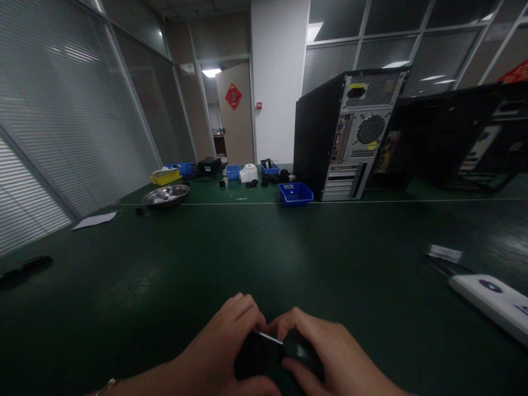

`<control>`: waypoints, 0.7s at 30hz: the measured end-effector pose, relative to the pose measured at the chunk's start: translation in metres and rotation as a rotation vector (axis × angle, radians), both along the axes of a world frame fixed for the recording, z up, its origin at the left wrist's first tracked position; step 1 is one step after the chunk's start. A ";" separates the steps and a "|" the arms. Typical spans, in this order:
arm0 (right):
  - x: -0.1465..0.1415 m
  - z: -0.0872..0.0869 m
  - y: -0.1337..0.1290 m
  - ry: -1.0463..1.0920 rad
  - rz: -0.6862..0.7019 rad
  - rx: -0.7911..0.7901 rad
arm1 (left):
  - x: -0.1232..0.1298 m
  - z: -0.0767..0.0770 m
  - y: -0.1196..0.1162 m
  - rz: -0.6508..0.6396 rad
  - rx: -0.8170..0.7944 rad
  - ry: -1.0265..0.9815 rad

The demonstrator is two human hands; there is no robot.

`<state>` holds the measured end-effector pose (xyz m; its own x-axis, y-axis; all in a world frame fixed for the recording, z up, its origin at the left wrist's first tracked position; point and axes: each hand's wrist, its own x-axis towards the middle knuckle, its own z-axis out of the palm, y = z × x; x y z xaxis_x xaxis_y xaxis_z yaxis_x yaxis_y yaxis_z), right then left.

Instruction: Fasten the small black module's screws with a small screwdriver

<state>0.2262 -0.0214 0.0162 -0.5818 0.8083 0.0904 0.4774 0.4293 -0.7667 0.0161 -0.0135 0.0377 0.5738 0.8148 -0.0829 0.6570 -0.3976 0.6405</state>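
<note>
A dark rounded object [304,352] is grasped by the right hand [336,344] above the green table [198,253], with 1 thin shiny strip [269,337] spanning towards the left hand [225,341]. Its fingers are curled, seemingly for steadying; whether anything is gripped there cannot be told.

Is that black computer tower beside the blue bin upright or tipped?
Upright: the computer tower stands on the green table, rear fan above the slot covers.
</note>
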 end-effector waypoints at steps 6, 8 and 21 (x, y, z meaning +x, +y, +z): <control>-0.003 0.004 0.000 -0.064 0.001 0.095 | -0.004 -0.013 0.004 -0.075 -0.020 -0.121; -0.003 0.003 -0.001 -0.062 -0.003 0.101 | -0.007 -0.018 0.005 -0.096 -0.016 -0.174; 0.000 0.004 0.000 -0.017 -0.024 0.022 | -0.014 -0.032 0.005 -0.093 0.014 -0.319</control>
<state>0.2259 -0.0214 0.0201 -0.5639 0.8199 0.0988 0.5004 0.4344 -0.7489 0.0018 -0.0082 0.0059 0.6408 0.7578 0.1231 0.3852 -0.4561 0.8023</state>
